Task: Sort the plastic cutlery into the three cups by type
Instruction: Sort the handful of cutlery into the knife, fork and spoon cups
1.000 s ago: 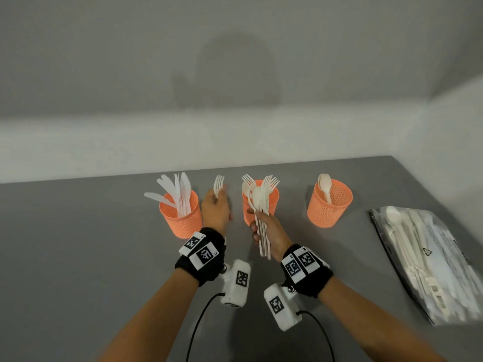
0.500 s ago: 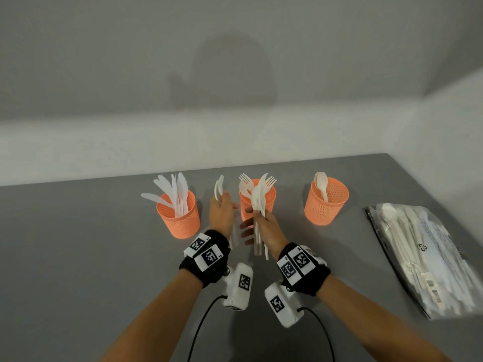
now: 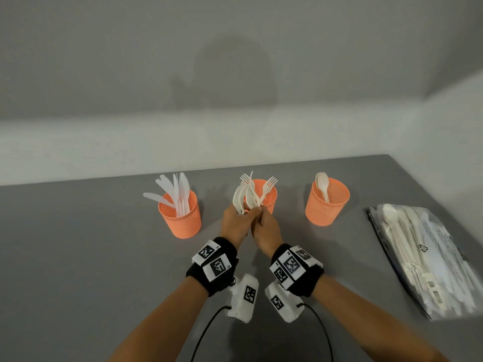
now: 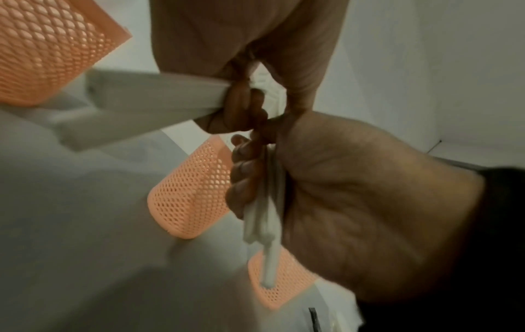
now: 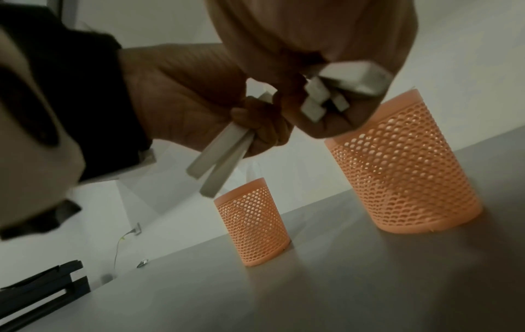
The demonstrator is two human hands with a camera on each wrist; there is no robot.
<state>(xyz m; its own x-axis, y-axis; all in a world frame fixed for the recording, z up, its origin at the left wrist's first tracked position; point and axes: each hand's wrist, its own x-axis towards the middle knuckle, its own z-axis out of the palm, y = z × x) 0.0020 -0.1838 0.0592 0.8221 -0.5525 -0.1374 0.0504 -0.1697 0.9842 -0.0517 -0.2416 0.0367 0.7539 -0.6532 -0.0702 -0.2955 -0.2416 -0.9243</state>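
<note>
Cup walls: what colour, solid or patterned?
Orange, perforated mesh of small holes over each cup. Right wrist view shows it best.

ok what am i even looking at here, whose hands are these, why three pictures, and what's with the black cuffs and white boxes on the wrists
There is no machine here: a person sorts plastic cutlery by hand. The large picture comes from a camera on their head. The other two come from cameras strapped to each wrist, the white boxes by the black cuffs, and they look along the hands from below.

On the grey table stand three orange mesh cups: the left cup holds knives, the middle cup forks, the right cup spoons. A clear bag of cutlery lies to the right.

The left hand grips a couple of white pieces, and the right hand grips a bundle of white handles. The hands meet in front of the middle cup.
</note>
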